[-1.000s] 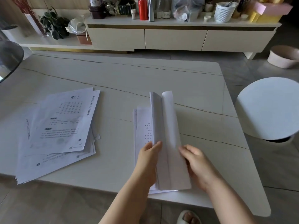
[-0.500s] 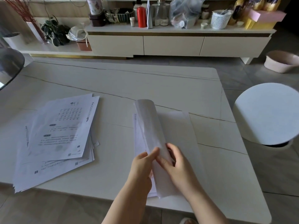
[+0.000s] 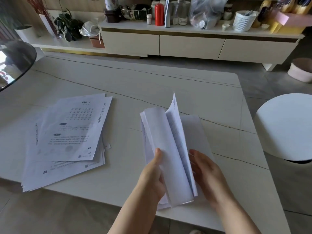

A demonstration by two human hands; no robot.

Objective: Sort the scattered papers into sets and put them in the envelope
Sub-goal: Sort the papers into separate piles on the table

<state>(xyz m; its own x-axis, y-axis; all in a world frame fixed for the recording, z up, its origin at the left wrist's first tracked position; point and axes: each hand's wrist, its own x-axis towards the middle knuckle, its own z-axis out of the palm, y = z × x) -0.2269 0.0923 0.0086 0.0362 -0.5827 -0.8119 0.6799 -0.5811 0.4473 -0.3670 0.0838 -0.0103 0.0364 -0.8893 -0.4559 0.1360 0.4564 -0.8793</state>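
Two groups of paper lie on a pale stone-look table [image 3: 152, 78] crossed by thin dark veins. At far left, a dark round glass tabletop [image 3: 15, 63] overlaps the corner. Next comes a loose stack of printed sheets [image 3: 67, 139], fanned and hanging slightly over the near edge. Right of centre, the person's left hand [image 3: 152, 179] grips the near left edge of a folded bundle of papers [image 3: 167, 149], thumb on top, fingers curled under it. The bundle rests on flat white paper on the table, one leaf standing up. The right hand [image 3: 207, 173] has relaxed, nearly straight fingers laid against the bundle's right side. Whether the flat paper beneath is the envelope cannot be told. Beyond the table's right edge stands a white round stool [image 3: 285, 127] on grey floor tiles. Along the back wall runs a low cream cabinet [image 3: 190, 44] crowded with bottles, a red canister [image 3: 159, 14] and a white basket [image 3: 243, 21].
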